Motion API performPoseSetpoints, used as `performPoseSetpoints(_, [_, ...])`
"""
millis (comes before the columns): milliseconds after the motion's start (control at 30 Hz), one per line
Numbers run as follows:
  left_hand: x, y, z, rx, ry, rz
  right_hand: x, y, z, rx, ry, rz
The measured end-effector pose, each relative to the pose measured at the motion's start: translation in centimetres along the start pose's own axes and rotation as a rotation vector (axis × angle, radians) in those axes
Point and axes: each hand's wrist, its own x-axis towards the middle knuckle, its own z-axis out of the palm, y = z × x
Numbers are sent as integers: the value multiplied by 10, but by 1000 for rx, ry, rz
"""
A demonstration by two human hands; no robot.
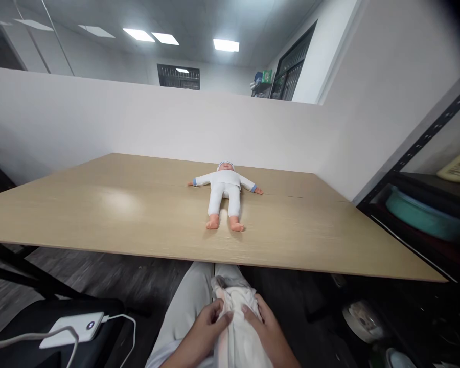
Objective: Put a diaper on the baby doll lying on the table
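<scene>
My left hand (210, 325) and my right hand (267, 325) are low in the view, over my lap. Between them is a bunched piece of soft white cloth (239, 306) with a faint pink tint along its left side; its exact kind is not clear. Both hands pinch it, thumbs on top and the other fingers mostly hidden in the folds. Beyond the table's front edge, a baby doll (225, 189) lies on its back, arms spread and bare feet towards me. It wears a white top, white trousers and a cap.
The doll lies on a wide wooden table (138, 214). A white power bank (74, 329) with cables rests on a black chair (107, 306) at lower left. To the right stands a black shelf rack (417, 133) with a teal basin (425, 212). A low white partition (157, 122) backs the table.
</scene>
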Motion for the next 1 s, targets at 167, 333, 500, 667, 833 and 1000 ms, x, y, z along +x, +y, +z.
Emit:
performPoseSetpoints(167, [-76,63,9,236,142,236,-57,-48,-8,12,88,-40])
performPoseSetpoints(333, [-67,81,2,229,182,280,-47,-82,13,-71,-12,-172])
performPoseSetpoints(500, [-18,60,-20,127,237,264,-9,-82,42,-95,-89,-199])
performPoseSetpoints(667, [5,30,-33,51,258,192,10,-50,48,-131,-49,-153])
performPoseSetpoints(833, [-3,24,-30,-20,230,133,8,-40,33,-335,208,-396])
performPoseSetpoints(1000, [-14,35,-25,4,221,97,15,-74,32,-550,237,-700])
